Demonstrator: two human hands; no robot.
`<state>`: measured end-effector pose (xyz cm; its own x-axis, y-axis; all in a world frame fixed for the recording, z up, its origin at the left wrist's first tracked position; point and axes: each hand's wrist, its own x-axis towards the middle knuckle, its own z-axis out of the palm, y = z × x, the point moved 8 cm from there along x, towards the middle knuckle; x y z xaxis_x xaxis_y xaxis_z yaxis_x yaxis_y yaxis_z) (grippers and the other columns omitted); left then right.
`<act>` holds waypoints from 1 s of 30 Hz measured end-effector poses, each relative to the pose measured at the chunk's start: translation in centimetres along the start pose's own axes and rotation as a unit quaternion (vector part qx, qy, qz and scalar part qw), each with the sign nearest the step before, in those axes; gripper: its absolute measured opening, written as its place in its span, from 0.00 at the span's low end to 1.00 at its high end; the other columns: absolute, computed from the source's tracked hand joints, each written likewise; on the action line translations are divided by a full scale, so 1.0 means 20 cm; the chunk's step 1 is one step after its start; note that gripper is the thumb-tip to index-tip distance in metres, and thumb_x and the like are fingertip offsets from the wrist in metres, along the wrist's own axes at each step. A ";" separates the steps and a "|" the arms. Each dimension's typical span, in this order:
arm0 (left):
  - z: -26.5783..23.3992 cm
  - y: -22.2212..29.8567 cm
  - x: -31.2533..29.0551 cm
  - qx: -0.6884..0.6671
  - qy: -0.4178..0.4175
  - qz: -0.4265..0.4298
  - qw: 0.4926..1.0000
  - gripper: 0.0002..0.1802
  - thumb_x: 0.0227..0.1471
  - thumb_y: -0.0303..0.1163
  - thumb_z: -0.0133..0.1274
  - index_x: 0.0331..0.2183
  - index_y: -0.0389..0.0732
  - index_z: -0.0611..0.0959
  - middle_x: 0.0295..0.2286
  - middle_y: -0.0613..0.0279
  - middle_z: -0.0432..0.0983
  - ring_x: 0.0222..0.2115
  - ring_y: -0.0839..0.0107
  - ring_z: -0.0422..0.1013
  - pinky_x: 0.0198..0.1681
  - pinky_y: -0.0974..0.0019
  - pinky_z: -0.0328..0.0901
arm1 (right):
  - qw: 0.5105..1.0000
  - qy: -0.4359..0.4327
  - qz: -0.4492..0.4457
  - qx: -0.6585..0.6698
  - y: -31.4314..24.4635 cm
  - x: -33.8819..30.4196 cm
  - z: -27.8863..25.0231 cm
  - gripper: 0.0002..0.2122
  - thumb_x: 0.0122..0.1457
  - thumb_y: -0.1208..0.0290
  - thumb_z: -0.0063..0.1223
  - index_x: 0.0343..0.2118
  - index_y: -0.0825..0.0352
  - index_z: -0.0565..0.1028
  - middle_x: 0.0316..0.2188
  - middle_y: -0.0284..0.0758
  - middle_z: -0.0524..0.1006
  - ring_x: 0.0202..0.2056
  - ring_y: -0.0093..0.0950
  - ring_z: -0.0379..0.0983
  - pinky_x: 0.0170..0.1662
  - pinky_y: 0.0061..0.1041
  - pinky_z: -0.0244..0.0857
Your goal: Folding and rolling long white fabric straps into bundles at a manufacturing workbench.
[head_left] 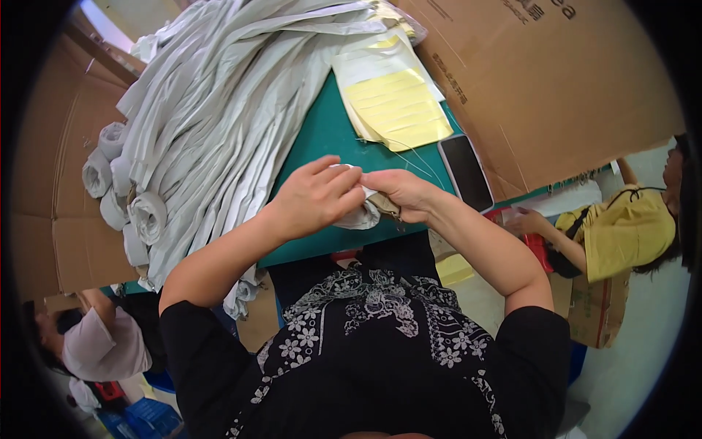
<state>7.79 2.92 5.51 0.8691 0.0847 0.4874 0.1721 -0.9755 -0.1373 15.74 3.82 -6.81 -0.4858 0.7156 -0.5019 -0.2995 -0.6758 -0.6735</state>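
At the left, the rolled white strips (148,218) are stacked against the pile of loose white strips (227,124); rolls could be toppled if the pile is tugged or bumped by the left forearm (227,256). Because the loose strips are heaped so closely, several could be dragged or tangled when one is pulled. In the middle, the white bundle (357,217) could be unwound or dropped if the grip is loosened, since it is held close to the near edge of the green counter (314,139). To its right, the fine thread (420,161) beside the yellow sheets (398,110) could be snagged by passing fingers, and the sheets pulled askew with it. The phone (466,172), laid near the right forearm (486,241), could be nudged by a wide swing of the arm.

As for the grasp, the left hand (318,192) is partly closed, its fingers bent over the upper left of the bundle. The bundle is enclosed between the two hands, with its lower side exposed. By the right hand (406,194), closed more tightly, white material is pinched under the thumb, and a brown piece (383,203) is seen beside it. Some fingertips are hidden, so how firmly the bundle is gripped cannot be told.
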 end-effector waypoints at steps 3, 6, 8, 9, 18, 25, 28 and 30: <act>0.05 -0.03 -0.03 0.014 -0.062 -0.019 0.998 0.09 0.35 0.31 0.49 0.23 0.40 0.69 0.32 0.58 0.73 0.31 0.68 0.72 0.36 0.69 0.68 | 0.998 0.003 0.045 0.039 0.03 0.00 0.07 0.14 0.63 0.60 0.36 0.39 0.65 0.71 0.33 0.32 0.75 0.32 0.23 0.73 0.33 0.27 0.70; 0.04 -0.06 -0.08 -0.015 -0.031 -0.052 0.998 0.08 0.38 0.31 0.49 0.25 0.40 0.69 0.32 0.60 0.71 0.30 0.68 0.72 0.32 0.68 0.67 | 0.999 0.012 0.007 0.040 0.01 0.04 0.10 0.13 0.63 0.62 0.36 0.40 0.64 0.70 0.32 0.32 0.75 0.30 0.21 0.73 0.31 0.22 0.70; 0.01 -0.10 -0.12 -0.055 0.025 -0.077 0.995 0.10 0.39 0.30 0.49 0.28 0.40 0.69 0.32 0.59 0.72 0.33 0.64 0.71 0.38 0.65 0.65 | 0.999 -0.040 0.009 -0.010 0.01 0.02 0.13 0.16 0.63 0.63 0.36 0.48 0.67 0.65 0.42 0.34 0.71 0.40 0.23 0.71 0.41 0.26 0.67; -0.02 -0.12 -0.14 -0.084 0.050 -0.091 0.991 0.12 0.38 0.29 0.50 0.30 0.40 0.70 0.32 0.59 0.71 0.33 0.63 0.70 0.40 0.64 0.63 | 0.997 -0.056 0.024 -0.041 0.01 0.01 0.14 0.17 0.60 0.65 0.41 0.50 0.68 0.64 0.42 0.34 0.71 0.42 0.23 0.70 0.43 0.24 0.66; -0.65 -0.75 -0.55 0.110 0.188 -0.389 0.895 0.38 0.32 0.40 0.66 0.46 0.38 0.69 0.38 0.50 0.68 0.36 0.52 0.66 0.39 0.56 0.61 | 0.959 0.126 -0.248 -0.054 -0.40 -0.07 -0.08 0.18 0.58 0.70 0.45 0.51 0.69 0.63 0.38 0.33 0.70 0.39 0.21 0.67 0.43 0.27 0.65; -1.12 -1.40 -1.35 0.404 0.110 -0.452 0.788 0.20 0.51 0.34 0.48 0.47 0.42 0.72 0.40 0.53 0.69 0.41 0.57 0.64 0.43 0.56 0.59 | 0.963 0.155 -0.207 -0.078 -0.20 -0.01 -0.22 0.10 0.59 0.68 0.46 0.41 0.67 0.71 0.31 0.30 0.71 0.35 0.19 0.67 0.40 0.21 0.64; -0.91 -1.33 -1.33 0.418 0.015 -0.380 0.825 0.14 0.49 0.33 0.50 0.40 0.41 0.77 0.36 0.53 0.71 0.38 0.55 0.65 0.41 0.58 0.60 | 0.946 0.194 -0.217 -0.143 -0.15 0.00 -0.24 0.10 0.58 0.69 0.48 0.39 0.68 0.73 0.30 0.30 0.73 0.33 0.18 0.68 0.38 0.18 0.64; -0.81 -1.22 -1.16 0.336 0.105 -0.431 0.831 0.08 0.47 0.30 0.52 0.33 0.41 0.80 0.31 0.53 0.72 0.35 0.55 0.67 0.39 0.59 0.61 | 0.938 0.207 -0.200 -0.195 -0.10 0.05 -0.24 0.11 0.58 0.68 0.48 0.39 0.69 0.73 0.30 0.31 0.73 0.32 0.18 0.69 0.36 0.17 0.65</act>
<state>-24.14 21.42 11.53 0.2005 0.5866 0.7847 0.9701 -0.2307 -0.0754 19.69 6.77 -8.63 -0.0147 0.9600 -0.2795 -0.0278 -0.2798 -0.9597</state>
